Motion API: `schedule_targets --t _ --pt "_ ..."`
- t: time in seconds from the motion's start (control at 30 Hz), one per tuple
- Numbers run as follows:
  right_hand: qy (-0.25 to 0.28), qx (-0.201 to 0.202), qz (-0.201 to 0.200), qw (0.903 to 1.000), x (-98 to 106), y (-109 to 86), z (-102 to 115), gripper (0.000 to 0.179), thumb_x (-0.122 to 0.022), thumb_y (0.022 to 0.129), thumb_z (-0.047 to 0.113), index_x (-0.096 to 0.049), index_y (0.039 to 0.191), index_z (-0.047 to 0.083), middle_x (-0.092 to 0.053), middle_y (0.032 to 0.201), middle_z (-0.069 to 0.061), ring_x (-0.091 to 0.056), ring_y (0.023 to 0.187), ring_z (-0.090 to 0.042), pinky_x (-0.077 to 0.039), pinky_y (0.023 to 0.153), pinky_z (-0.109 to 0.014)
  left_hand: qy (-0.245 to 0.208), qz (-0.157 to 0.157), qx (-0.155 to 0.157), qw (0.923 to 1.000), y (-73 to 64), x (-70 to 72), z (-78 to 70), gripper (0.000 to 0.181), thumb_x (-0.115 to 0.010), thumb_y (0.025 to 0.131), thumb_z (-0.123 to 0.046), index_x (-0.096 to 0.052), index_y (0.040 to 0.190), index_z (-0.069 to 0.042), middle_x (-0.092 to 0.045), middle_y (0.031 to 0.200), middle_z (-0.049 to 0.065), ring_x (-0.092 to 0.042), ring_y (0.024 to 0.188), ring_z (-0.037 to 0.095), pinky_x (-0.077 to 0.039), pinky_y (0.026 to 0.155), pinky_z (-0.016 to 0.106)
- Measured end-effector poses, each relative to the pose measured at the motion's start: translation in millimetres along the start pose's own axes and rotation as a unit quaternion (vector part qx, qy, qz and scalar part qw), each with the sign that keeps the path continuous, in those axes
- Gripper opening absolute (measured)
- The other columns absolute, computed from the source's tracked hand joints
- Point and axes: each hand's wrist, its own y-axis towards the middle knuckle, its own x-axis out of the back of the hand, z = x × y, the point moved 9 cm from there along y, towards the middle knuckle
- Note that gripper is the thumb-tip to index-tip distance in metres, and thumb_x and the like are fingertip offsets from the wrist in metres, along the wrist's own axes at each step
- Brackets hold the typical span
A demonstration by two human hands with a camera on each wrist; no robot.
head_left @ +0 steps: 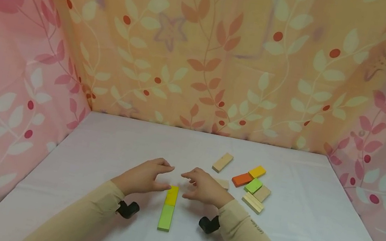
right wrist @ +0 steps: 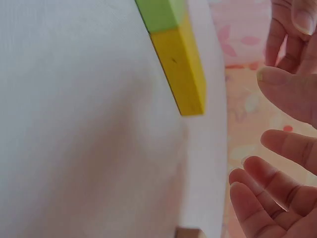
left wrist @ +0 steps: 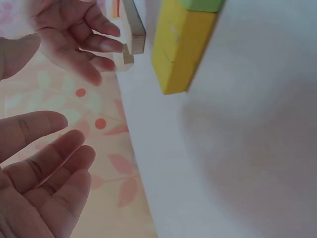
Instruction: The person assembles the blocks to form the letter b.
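A yellow block (head_left: 172,195) and a green block (head_left: 166,218) lie end to end in a line on the white table, between the two forearms. Just left of the yellow block hovers my left hand (head_left: 146,176), its fingers loosely bent and nothing held. My right hand (head_left: 206,187) faces it from the other side, also with nothing in it. In the left wrist view the yellow block (left wrist: 181,49) stands apart from the fingers (left wrist: 64,163). The right wrist view likewise shows a gap between the yellow block (right wrist: 181,69) and the fingers (right wrist: 267,193).
Right of the hands lie a plain wooden block (head_left: 223,162), an orange block (head_left: 242,179), a yellow-orange block (head_left: 257,172), a lime block (head_left: 253,185) and a grooved pale block (head_left: 253,202). Another plain block (head_left: 222,184) is partly behind my right hand. A patterned curtain (head_left: 204,53) encloses the table.
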Motion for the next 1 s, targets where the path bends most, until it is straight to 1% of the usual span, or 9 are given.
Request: schedule_targets --t 0.1,0.3,0.43,0.63,0.73,0.83,0.93,1.0 --pt "0.008 -0.01 -0.007 0.9999 8 -3.1 -6 0.058 -0.074 0.077 0.028 -0.053 0.128 0.01 -0.052 0.112 -0.009 -0.055 0.1 -0.021 -0.048 0.082 -0.031 0.007 0.001 0.0 1.0 6.3 -0.1 -1.6 0.059 -0.068 0.081 -0.039 -0.053 0.129 -0.008 -0.054 0.113 0.001 -0.055 0.093 0.014 -0.048 0.079 0.027" --pt "0.026 -0.019 -0.027 0.9991 27 -12.4 -13 0.057 -0.074 0.076 0.024 -0.053 0.127 0.009 -0.052 0.112 -0.011 -0.055 0.1 -0.023 -0.048 0.083 -0.036 0.004 0.014 0.009 0.9999 19.6 -1.2 -4.8 0.058 -0.067 0.081 -0.038 -0.052 0.13 -0.011 -0.054 0.115 0.005 -0.054 0.098 0.017 -0.047 0.082 0.03" --pt "0.031 -0.015 -0.048 0.9983 39 -20.6 -20 0.054 -0.074 0.076 0.022 -0.055 0.125 0.01 -0.053 0.111 -0.01 -0.055 0.101 -0.025 -0.048 0.083 -0.039 0.006 0.019 0.016 0.9997 31.4 -3.5 -6.3 0.058 -0.068 0.081 -0.038 -0.051 0.131 -0.013 -0.054 0.116 0.005 -0.054 0.101 0.02 -0.046 0.087 0.032" --pt "0.039 -0.005 -0.079 0.9961 59 -35.5 -29 0.05 -0.073 0.078 0.022 -0.056 0.124 0.01 -0.054 0.114 -0.009 -0.055 0.102 -0.029 -0.047 0.085 -0.042 0.015 0.021 0.011 0.9996 52.6 -6.9 -12.6 0.057 -0.068 0.08 -0.037 -0.053 0.129 -0.013 -0.056 0.116 0.005 -0.054 0.104 0.021 -0.044 0.092 0.033" --pt "0.042 -0.005 -0.089 0.9951 67 -42.1 -34 0.052 -0.073 0.078 0.025 -0.055 0.124 0.008 -0.055 0.116 -0.009 -0.055 0.102 -0.029 -0.047 0.087 -0.041 0.016 0.029 0.007 0.9994 63.3 -11.1 -15.9 0.055 -0.068 0.081 -0.037 -0.054 0.129 -0.013 -0.056 0.116 0.005 -0.053 0.105 0.019 -0.043 0.093 0.033" --pt "0.047 -0.017 -0.098 0.994 75 -47.8 -40 0.053 -0.074 0.077 0.027 -0.056 0.124 0.01 -0.056 0.116 -0.008 -0.055 0.102 -0.028 -0.046 0.086 -0.041 0.012 0.041 0.006 0.9991 74.3 -17.0 -19.3 0.054 -0.068 0.081 -0.036 -0.054 0.128 -0.013 -0.056 0.118 0.006 -0.052 0.107 0.018 -0.041 0.095 0.032" --pt "0.04 -0.027 -0.105 0.9933 82 -53.1 -45 0.053 -0.075 0.076 0.027 -0.056 0.123 0.011 -0.056 0.114 -0.009 -0.055 0.102 -0.029 -0.047 0.085 -0.042 0.012 0.058 0.007 0.9983 85.4 -24.3 -21.9 0.053 -0.068 0.082 -0.035 -0.054 0.128 -0.013 -0.055 0.12 0.007 -0.052 0.108 0.018 -0.041 0.096 0.033" --pt "0.033 -0.026 -0.112 0.9928 87 -56.5 -46 0.053 -0.075 0.076 0.026 -0.056 0.122 0.009 -0.056 0.113 -0.01 -0.056 0.101 -0.028 -0.047 0.085 -0.041 0.014 0.067 0.006 0.9976 92.5 -29.5 -23.8 0.053 -0.067 0.082 -0.035 -0.054 0.128 -0.012 -0.055 0.121 0.007 -0.051 0.109 0.018 -0.04 0.096 0.032"
